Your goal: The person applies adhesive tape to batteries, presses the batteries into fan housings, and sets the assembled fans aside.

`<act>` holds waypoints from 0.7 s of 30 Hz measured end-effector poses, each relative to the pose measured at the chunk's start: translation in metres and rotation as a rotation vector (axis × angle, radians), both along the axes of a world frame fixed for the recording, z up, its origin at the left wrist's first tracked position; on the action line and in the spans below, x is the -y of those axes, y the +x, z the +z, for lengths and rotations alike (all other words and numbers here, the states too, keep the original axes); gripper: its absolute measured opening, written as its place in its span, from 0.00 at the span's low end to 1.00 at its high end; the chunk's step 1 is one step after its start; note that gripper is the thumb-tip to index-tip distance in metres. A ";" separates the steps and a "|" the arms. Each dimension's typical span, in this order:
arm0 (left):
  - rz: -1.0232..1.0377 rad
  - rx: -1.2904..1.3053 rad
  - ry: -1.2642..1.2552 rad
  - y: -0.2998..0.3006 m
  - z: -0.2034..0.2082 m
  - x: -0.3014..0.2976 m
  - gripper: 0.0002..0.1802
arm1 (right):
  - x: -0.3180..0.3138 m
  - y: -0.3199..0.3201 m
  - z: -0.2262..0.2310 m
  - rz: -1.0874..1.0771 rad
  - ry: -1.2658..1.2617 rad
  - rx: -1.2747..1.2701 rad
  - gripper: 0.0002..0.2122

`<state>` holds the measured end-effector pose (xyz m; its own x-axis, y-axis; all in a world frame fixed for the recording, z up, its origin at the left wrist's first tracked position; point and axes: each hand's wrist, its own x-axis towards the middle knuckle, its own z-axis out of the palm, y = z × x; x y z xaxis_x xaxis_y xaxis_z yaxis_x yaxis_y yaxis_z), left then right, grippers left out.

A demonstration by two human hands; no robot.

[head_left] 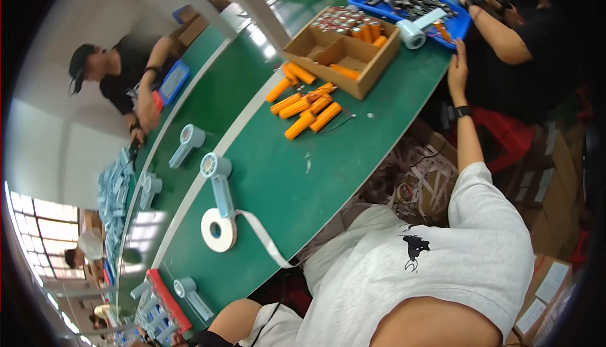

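Observation:
My right hand (458, 69), a dark band on its wrist, reaches along the table edge. Its fingers look stretched out and touch the near corner of a blue tray (464, 28) full of small dark parts. Lying over that tray's rim is a light-blue handheld fan (413, 34). A divided cardboard box (363, 82) left of it holds orange battery cells. More wired orange batteries (303, 105) lie loose in front of the box. My left hand is out of view.
A roll of white tape (224, 236) trails a strip over the edge, touching another light-blue fan (218, 176). One more fan (189, 290) lies by a red-edged tray (167, 299). Across the green table (284, 183) a person works; another person's arm (499, 34) reaches in at right.

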<state>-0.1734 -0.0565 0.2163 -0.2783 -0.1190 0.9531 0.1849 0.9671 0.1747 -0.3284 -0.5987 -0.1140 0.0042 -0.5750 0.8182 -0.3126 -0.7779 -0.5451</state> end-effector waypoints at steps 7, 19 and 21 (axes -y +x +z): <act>1.808 0.206 0.972 0.111 -0.064 -0.098 0.20 | -0.027 0.000 0.018 -0.033 0.212 -0.043 0.21; 2.606 1.186 0.658 0.561 -0.241 -0.179 0.50 | -0.133 -0.097 0.078 0.198 1.296 -1.240 0.19; 2.598 1.182 0.626 0.572 -0.259 -0.148 0.47 | -0.157 -0.127 0.098 0.089 1.334 -1.085 0.18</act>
<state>0.3981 0.0912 -0.0428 0.5643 -0.6507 0.5081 -0.4664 -0.7590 -0.4542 -0.4551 -0.4417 -0.0158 0.2564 -0.7694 -0.5850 -0.9306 -0.0330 -0.3646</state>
